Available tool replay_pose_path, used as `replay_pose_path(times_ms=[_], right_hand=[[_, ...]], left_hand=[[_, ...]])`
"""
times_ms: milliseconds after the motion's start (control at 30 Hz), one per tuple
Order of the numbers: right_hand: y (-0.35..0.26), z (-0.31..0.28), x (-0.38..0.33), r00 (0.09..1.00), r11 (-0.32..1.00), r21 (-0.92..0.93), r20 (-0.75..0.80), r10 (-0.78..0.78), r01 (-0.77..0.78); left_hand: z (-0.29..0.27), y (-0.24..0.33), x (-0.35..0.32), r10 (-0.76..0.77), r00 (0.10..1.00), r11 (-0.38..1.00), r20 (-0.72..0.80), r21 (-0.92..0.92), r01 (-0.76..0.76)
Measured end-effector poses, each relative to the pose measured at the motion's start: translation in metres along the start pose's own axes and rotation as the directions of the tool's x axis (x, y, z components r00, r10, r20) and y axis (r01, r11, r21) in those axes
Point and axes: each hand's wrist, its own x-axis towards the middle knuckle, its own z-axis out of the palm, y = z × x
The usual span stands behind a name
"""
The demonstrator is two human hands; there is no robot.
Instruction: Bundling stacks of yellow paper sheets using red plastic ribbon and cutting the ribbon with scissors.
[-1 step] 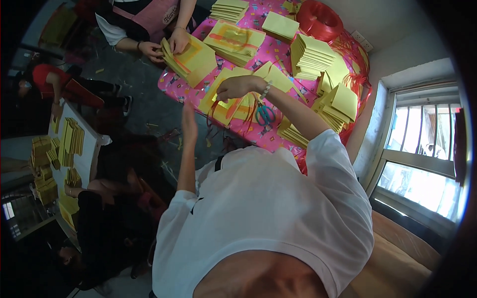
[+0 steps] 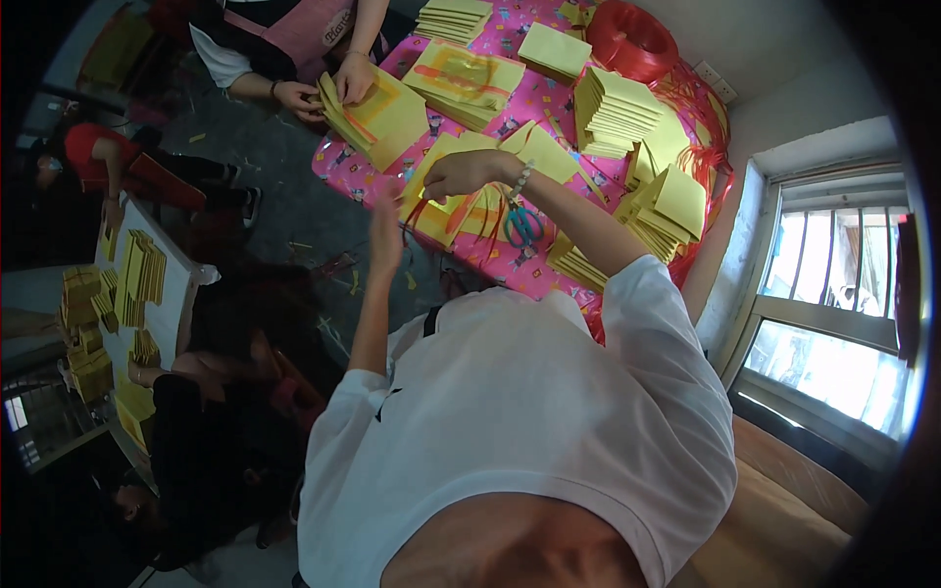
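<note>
Head view: yellow paper bundle (image 2: 446, 225) is lying at the near edge of the patterned pink surface (image 2: 343, 179), under the right hand (image 2: 469, 176).
Right grip: fingers are showing curled above red strands (image 2: 418, 210); pinching cannot be confirmed.
Left grip: left hand (image 2: 385, 230) is appearing blurred, fingers extended; hold cannot be told.
Paper: probably light, foldable, creasing easily; flat sides are suiting a hold.
Strands: likely limp, slippery; ends are suiting fingertips.
Scissors (image 2: 523, 218): are sitting just right.
Room: floor (image 2: 274, 176) is lying leftward; paper stacks (image 2: 613, 113) are crowding rightward.
</note>
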Motion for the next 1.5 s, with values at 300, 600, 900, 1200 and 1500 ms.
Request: replay_pose_path(times_ms=[300,600,900,1200,1500], right_hand=[[0.018,-0.02,-0.017,0.95,0.955,0.294,0.31,-0.046,-0.049],[0.08,-0.051,-0.073,0.99,0.888,0.438,0.093,0.106,-0.136],[0.019,-0.025,-0.021,0.991,0.989,0.072,0.031,0.128,-0.13],[0.032,-0.028,-0.037,0.998,0.933,0.356,0.064,0.027,-0.048],[0.1,-0.036,-0.087,0.985,0.881,0.444,0.037,0.167,-0.166]], left_hand=[[-0.004,0.063,-0.026,0.246,0.94,0.898,0.237,0.308,-0.313],[-0.134,-0.114,-0.083,0.044,0.98,0.857,-0.192,0.512,0.062],[-0.011,0.021,0.002,0.513,0.847,0.749,0.139,0.409,-0.521],[0.032,0.083,0.016,0.228,0.823,0.805,0.52,0.375,-0.46],[-0.054,0.014,0.007,0.104,0.914,0.797,0.392,0.516,-0.312]])
